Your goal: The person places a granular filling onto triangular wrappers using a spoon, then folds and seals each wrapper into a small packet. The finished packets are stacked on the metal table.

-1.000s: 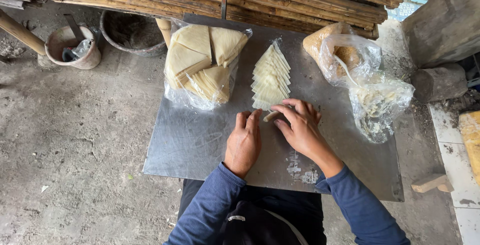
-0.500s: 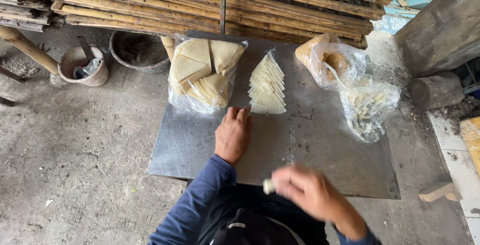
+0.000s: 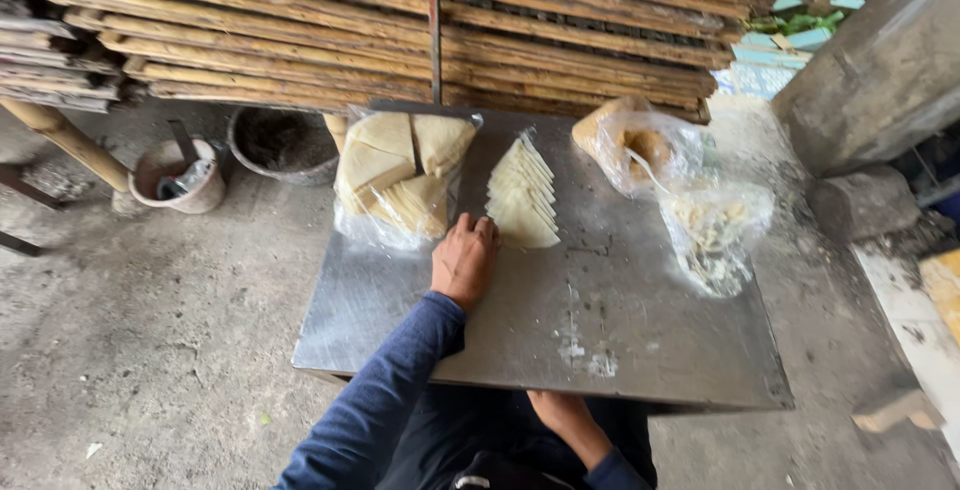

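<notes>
Steel-grey metal table [image 3: 640, 350]: our left hand [image 3: 464, 260], fingers together, now touches the fanned pale triangular wrappers [image 3: 522, 195]; our right hand [image 3: 565, 418] has dropped below the near edge, grip indiscernible.

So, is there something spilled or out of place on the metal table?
Yes, slightly. Whitish smears and crumbs mark the metal table near its front edge, to the right of the left hand. The stack of pale wrappers lies fanned but tidy, and the plastic bags look crumpled, not spilled.

Two pails [image 3: 180, 176] sit on the concrete floor [image 3: 150, 330] beside stacked bamboo poles [image 3: 400, 30].
</notes>
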